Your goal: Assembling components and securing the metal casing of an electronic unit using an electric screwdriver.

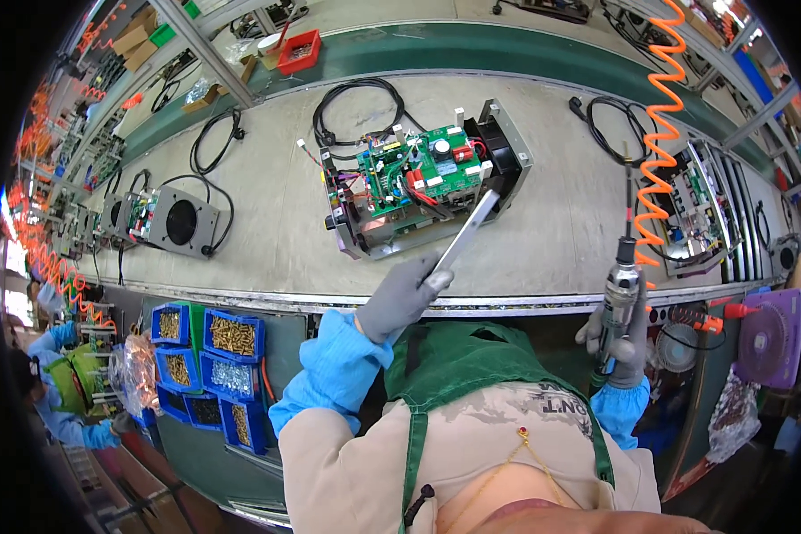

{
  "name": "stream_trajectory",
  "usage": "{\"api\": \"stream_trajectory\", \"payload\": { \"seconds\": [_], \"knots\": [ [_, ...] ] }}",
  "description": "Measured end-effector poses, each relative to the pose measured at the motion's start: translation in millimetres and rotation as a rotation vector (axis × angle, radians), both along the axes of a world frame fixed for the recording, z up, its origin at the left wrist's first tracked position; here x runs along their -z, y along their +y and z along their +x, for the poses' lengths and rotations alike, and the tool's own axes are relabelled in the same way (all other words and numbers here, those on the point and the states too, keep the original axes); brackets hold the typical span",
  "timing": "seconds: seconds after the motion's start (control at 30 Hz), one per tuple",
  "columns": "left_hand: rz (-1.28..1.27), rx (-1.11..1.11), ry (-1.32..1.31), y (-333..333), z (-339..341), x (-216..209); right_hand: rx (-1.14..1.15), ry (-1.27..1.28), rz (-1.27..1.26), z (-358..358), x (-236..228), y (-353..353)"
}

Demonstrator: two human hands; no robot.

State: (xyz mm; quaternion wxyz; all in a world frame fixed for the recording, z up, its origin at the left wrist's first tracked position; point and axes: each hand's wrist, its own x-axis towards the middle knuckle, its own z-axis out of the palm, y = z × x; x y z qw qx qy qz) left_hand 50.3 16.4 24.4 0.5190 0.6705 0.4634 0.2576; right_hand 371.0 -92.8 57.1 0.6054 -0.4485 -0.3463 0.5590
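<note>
Centred on the desk (271, 187), an open-topped device (429, 182) already holds its circuit board (436, 162) and fan (506, 149), while the metal strip (468, 230) clamped in the fingers of the left hand (400, 298) looks not yet fastened, and, near right, the fingers of the right hand (629, 341) grip a power screwdriver (622, 294).

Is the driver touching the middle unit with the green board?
Apart. The head view shows a stretch of bench between the driver, gripped in the right hand, and the unit.
</note>
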Motion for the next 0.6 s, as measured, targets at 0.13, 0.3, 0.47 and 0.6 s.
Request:
{"api": "stream_trajectory", "payload": {
  "seconds": [0.13,0.3,0.47,0.6],
  "knots": [
    [0.946,-0.046,0.652,36,28,-29,-0.031,0.018,0.178,10,1,2],
    [1.020,-0.178,0.917,56,60,-44,-0.085,0.027,0.142,10,4,11],
    [0.889,-0.226,0.993,71,44,-28,-0.107,0.028,0.117,5,4,9],
    [0.674,-0.226,0.976,79,45,-33,-0.111,0.041,0.109,-1,4,14]
  ]
}}
